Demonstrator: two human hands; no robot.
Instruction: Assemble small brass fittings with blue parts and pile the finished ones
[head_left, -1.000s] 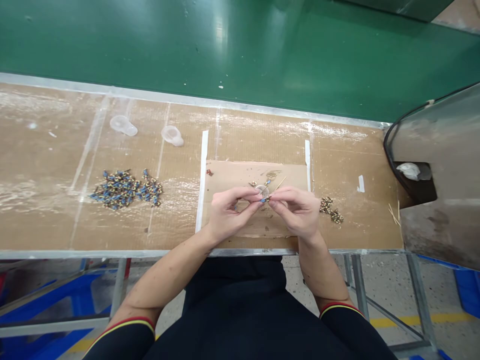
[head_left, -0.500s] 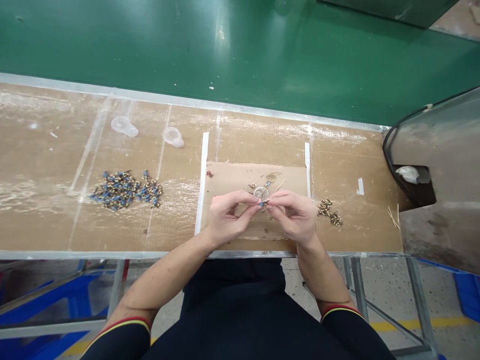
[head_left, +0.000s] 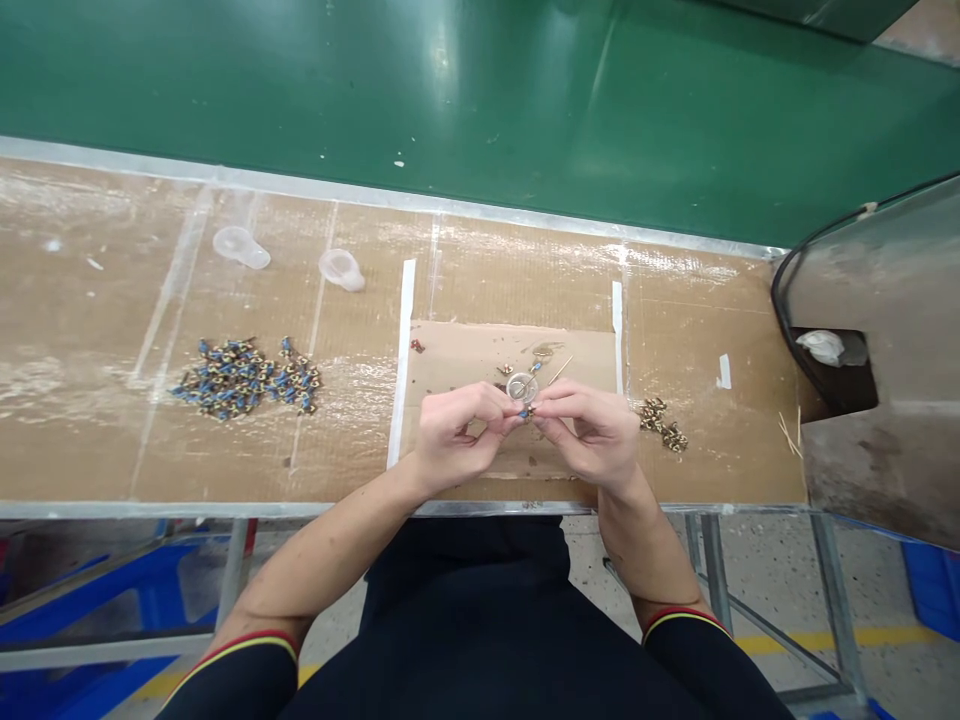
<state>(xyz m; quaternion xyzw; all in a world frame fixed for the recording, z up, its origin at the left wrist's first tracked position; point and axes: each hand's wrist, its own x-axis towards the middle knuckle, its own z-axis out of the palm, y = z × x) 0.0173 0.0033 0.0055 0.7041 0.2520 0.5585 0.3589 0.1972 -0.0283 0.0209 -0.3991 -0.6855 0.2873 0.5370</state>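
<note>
Both hands meet over a cardboard sheet (head_left: 465, 350) in the middle of the bench. My left hand (head_left: 465, 430) pinches a small blue and brass-coloured metal piece (head_left: 526, 412) between thumb and forefinger. From the other side, my right hand (head_left: 589, 430) grips the same piece with its fingertips, hiding much of it. Just beyond the fingertips stands a small clear round cup (head_left: 522, 387) with a thin stick across it. Another blue-tipped piece (head_left: 535, 367) and a wooden stick (head_left: 560, 370) lie behind the cup.
A heap of blue and brass-coloured pieces (head_left: 232, 380) lies on the left, with two translucent plastic cups (head_left: 341, 269) behind it. To the right are a small pile of brass-coloured pieces (head_left: 664, 425) and thin sticks (head_left: 789, 434). A metal housing (head_left: 885, 400) bounds the right end.
The view has shifted slightly. Both hands stay together on the small piece, with the fingers slightly moved; more of the clear cup shows beyond them.
</note>
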